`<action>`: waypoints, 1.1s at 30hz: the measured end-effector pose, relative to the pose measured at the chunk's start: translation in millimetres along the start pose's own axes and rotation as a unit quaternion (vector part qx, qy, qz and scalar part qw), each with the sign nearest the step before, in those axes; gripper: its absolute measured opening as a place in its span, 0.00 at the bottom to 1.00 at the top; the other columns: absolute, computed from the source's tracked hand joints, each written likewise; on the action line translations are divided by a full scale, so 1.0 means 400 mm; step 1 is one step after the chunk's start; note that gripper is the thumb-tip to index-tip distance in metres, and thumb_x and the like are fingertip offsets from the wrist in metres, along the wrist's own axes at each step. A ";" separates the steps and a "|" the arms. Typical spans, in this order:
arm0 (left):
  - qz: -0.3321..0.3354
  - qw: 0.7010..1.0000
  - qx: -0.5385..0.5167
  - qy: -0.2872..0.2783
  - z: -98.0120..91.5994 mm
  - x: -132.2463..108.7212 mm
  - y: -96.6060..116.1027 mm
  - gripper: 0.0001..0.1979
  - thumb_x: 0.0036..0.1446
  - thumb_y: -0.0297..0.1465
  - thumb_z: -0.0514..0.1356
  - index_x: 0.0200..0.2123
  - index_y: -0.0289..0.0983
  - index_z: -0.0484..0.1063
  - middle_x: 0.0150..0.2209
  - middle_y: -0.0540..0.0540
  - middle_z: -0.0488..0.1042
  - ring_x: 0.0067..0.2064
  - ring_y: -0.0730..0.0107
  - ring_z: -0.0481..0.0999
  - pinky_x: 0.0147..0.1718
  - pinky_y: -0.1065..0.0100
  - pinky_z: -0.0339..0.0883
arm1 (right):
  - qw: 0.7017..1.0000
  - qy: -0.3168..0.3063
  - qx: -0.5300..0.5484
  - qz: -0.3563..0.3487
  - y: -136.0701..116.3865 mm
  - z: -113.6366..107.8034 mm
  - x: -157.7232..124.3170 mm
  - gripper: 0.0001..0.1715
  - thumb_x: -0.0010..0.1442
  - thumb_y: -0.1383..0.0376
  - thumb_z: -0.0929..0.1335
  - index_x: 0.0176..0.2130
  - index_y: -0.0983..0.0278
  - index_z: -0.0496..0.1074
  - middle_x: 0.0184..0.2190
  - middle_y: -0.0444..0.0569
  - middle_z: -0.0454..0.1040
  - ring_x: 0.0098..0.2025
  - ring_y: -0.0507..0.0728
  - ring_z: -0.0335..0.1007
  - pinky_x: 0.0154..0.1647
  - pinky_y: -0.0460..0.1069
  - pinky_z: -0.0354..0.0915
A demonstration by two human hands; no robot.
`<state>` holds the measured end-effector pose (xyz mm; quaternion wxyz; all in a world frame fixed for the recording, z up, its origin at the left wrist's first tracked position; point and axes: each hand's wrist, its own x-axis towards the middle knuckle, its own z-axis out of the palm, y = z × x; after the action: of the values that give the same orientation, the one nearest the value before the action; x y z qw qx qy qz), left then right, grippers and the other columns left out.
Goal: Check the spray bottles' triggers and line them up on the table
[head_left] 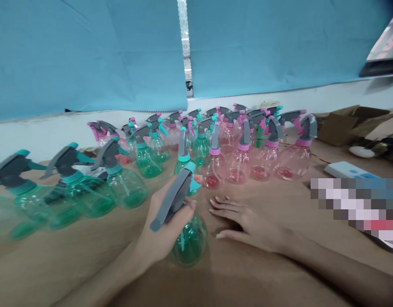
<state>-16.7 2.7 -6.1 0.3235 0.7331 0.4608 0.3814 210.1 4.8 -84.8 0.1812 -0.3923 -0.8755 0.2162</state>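
My left hand [167, 217] is wrapped round the neck of a green spray bottle [190, 245] with a grey and teal trigger head. The bottle stands in front of me; whether its base touches the table cannot be told. My right hand [239, 217] rests palm down on the brown table [263, 277], fingers stretched out, a little right of that bottle. Beyond it stand several clear pink spray bottles [238, 168] with pink collars. To the left is a row of green spray bottles [124, 187] with teal collars.
More pink and green bottles crowd the back, near a wall with blue sheeting [119, 55]. At the right are an open cardboard box [340, 125], a white computer mouse [362, 151], a white and blue box [351, 170] and a pixelated area.
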 end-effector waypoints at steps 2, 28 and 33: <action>-0.008 1.000 0.000 -0.005 -0.001 -0.001 -0.002 0.18 0.57 0.36 0.54 0.52 0.47 0.65 0.33 0.50 0.73 0.40 0.61 0.74 0.31 0.66 0.68 | 1.000 0.003 0.001 0.000 -0.001 0.002 0.000 0.34 0.61 0.47 0.61 0.61 0.59 0.58 0.64 0.46 0.54 0.66 0.59 0.45 0.65 0.60 0.46; 0.022 0.999 0.038 0.022 0.002 0.002 0.022 0.09 0.56 0.32 0.54 0.41 0.43 0.68 0.28 0.52 0.70 0.29 0.69 0.71 0.25 0.70 0.64 | 1.000 0.000 -0.015 0.006 -0.002 0.008 -0.002 0.34 0.63 0.47 0.59 0.62 0.60 0.56 0.64 0.46 0.53 0.66 0.58 0.44 0.66 0.59 0.45; 0.027 0.999 0.020 0.002 0.002 0.001 0.018 0.12 0.58 0.33 0.53 0.46 0.44 0.66 0.28 0.53 0.68 0.30 0.69 0.71 0.27 0.69 0.64 | 1.000 0.005 -0.009 0.005 -0.007 0.006 -0.002 0.34 0.63 0.47 0.60 0.62 0.59 0.56 0.64 0.47 0.53 0.66 0.59 0.45 0.65 0.59 0.45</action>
<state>-12.7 0.1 -0.4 0.2974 0.7508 0.4492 0.3822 207.9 2.1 -85.6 0.1811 -0.3995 -0.8745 0.2071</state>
